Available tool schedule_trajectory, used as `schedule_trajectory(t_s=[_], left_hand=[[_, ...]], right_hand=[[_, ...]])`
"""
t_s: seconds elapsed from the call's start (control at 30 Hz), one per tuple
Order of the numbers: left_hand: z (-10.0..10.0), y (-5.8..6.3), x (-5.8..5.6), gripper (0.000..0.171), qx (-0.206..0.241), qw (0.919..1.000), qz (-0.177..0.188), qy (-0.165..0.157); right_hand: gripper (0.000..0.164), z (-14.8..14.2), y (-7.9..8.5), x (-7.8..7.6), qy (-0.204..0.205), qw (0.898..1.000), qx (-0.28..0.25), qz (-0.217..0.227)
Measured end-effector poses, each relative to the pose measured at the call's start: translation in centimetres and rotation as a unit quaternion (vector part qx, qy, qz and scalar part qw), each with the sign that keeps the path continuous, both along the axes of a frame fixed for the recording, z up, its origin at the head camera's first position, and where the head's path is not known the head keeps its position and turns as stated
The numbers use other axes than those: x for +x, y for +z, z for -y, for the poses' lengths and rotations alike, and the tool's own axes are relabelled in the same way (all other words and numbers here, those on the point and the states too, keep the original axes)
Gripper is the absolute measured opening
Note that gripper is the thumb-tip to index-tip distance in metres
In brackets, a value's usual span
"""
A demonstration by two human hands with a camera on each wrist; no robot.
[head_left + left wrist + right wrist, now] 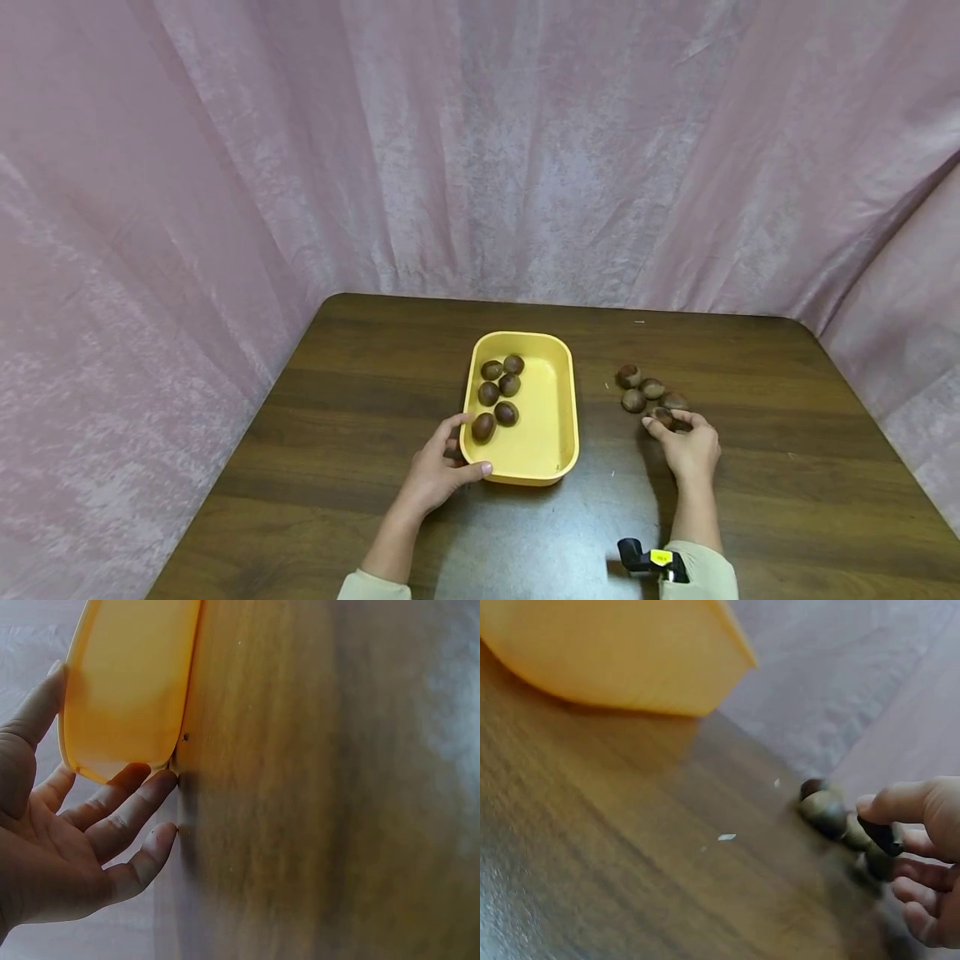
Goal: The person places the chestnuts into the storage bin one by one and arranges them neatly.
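Along the left side of a yellow plastic tray (547, 417) lie several brown chestnuts (506, 413). My left hand (437, 471) holds the tray's near left corner, thumb at the front rim and index finger at the left rim. In the left wrist view, the other fingers (124, 821) reach around the outside of the tray's end. To the tray's right, my right hand (692, 450) pinches a chestnut (881, 836) between thumb and fingers. Just beyond it, several more chestnuts (633, 401) sit in a loose cluster on the table.
The dark wooden table (360, 417) extends around the tray on all sides. Pink velvet curtains (525, 150) hang behind its far edge and at both sides. Small pale flecks (727, 837) lie between tray and cluster. A black camera mount (652, 560) sits on the right wrist.
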State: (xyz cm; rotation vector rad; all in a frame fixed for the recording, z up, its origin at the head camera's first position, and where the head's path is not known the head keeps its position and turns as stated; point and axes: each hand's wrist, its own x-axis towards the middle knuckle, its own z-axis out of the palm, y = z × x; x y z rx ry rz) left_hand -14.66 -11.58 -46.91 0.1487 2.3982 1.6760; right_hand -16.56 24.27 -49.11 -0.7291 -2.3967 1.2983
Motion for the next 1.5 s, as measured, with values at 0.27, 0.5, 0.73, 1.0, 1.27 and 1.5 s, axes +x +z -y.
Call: schedule_trajectory(t_s=[0.27,0.5,0.73,1.0,1.27,1.5], left_hand=[[0.1,-0.1,0.0,0.078,-0.005,1.0,-0.006,0.002],[0.1,-0.1,0.0,0.077,-0.001,1.0,-0.008,-0.002],[0.0,0.1,0.2,0.077,0.006,0.9999,-0.01,-0.001],[0.0,-0.1,0.1,0.077,0.008,0.9999,-0.007,0.002],[0.0,-0.1,0.0,0.077,-0.011,0.9998,-0.016,0.005],[-0.1,-0.2,0.0,0.077,-0.032,0.9993,-0.018,0.01]], right_hand=[[0.051,0.3,1.6,0.1,0.062,0.996,-0.068,-0.004],[0.055,1.0,2.6,-0.1,0.096,0.988,-0.119,-0.018],[0.053,1.5,4.3,-0.5,0.163,0.981,-0.107,-0.017],[0.049,2.1,5.5,-1.6,0.293,0.953,-0.058,-0.048],[0.046,3.6,6.9,-3.3,0.377,0.922,-0.065,-0.053],[0.044,5.4,7.8,-4.6,0.444,0.893,-0.069,-0.02]])
